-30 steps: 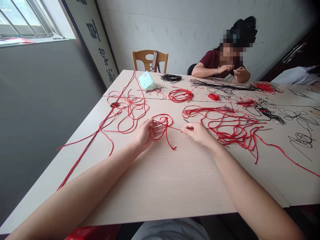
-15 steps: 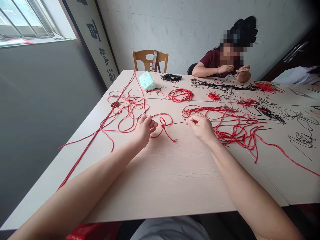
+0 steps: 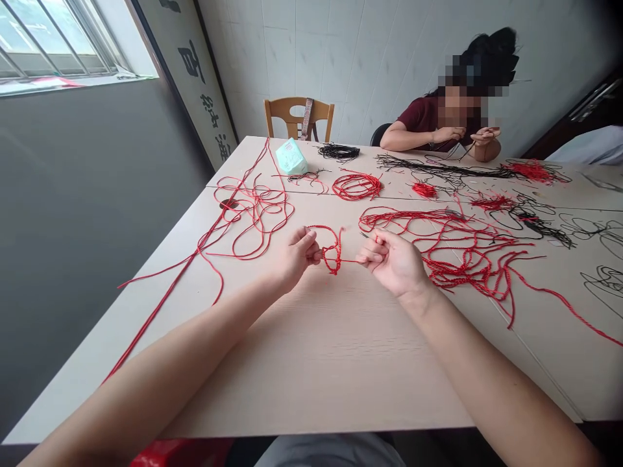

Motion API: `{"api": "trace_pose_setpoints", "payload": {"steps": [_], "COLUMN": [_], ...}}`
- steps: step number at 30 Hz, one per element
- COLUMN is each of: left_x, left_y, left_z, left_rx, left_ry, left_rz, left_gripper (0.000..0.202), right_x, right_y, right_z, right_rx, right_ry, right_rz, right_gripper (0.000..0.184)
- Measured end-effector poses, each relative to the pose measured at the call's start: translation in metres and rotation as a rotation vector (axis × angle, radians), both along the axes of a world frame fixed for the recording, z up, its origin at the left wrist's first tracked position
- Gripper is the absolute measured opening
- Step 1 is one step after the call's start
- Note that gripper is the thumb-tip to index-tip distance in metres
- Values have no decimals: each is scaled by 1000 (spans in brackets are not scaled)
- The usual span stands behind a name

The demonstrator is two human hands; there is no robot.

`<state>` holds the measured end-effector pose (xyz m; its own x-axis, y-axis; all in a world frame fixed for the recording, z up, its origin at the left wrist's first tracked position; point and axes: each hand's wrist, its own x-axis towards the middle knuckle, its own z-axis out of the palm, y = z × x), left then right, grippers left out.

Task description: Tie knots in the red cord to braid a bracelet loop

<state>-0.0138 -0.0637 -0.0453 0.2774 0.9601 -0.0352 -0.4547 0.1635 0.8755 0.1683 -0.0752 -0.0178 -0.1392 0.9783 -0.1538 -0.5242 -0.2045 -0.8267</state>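
Observation:
Red braided cord (image 3: 339,246) hangs in small loops between my hands above the table. My left hand (image 3: 298,258) is closed in a pinch around it. A thin red strand runs taut from there to my right hand (image 3: 393,261), whose fingers are curled shut on it. A small dark pointed tip (image 3: 363,235) sticks out of the right hand; the rest of that tool is hidden, so its kind is unclear. Behind the right hand lies a heap of red twisted cords (image 3: 467,250). Left of my left hand, smooth red cords (image 3: 257,201) lie in loose coils.
Further back lie a coil of red cord (image 3: 357,185), a black cord bundle (image 3: 339,152) and a pale green packet (image 3: 291,157). Long black cords (image 3: 438,167) stretch before a person (image 3: 440,126) seated opposite, whose hands hold dark cord. A wooden chair (image 3: 298,117) stands behind the table.
My right hand has turned and its fingers have curled in around the strand. The looped cord between my hands has swung and bunched, its loose end now pointing up.

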Motion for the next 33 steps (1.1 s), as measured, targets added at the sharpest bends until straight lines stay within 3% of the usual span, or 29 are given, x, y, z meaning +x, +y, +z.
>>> {"api": "trace_pose_setpoints", "payload": {"steps": [6, 10, 14, 16, 19, 21, 26, 33], "left_x": [2, -2, -5, -5, -3, -2, 0, 3], "left_y": [-5, -16, -19, -18, -16, -15, -18, -18], "left_z": [-4, 1, 5, 4, 0, -1, -4, -2], "left_rx": [170, 376, 678, 753, 706, 607, 322, 272], "left_ry": [136, 371, 703, 808, 827, 763, 607, 706], "left_rz": [33, -11, -59, -29, 39, 45, -113, -97], "left_gripper": [27, 9, 28, 28, 16, 18, 29, 30], "right_x": [-2, -1, 4, 4, 1, -2, -10, -18], "right_y": [-5, -9, -8, -8, -9, -10, -16, -25], "right_z": [2, 6, 10, 9, 7, 5, 4, 9], "right_rx": [-9, -14, -11, -13, -6, 18, 68, 139], "right_ry": [-36, 86, 93, 71, 37, 14, -90, -179], "right_rz": [-29, -53, -98, -93, -77, -74, -63, -42], "right_gripper": [31, 28, 31, 30, 27, 28, 33, 28]}}
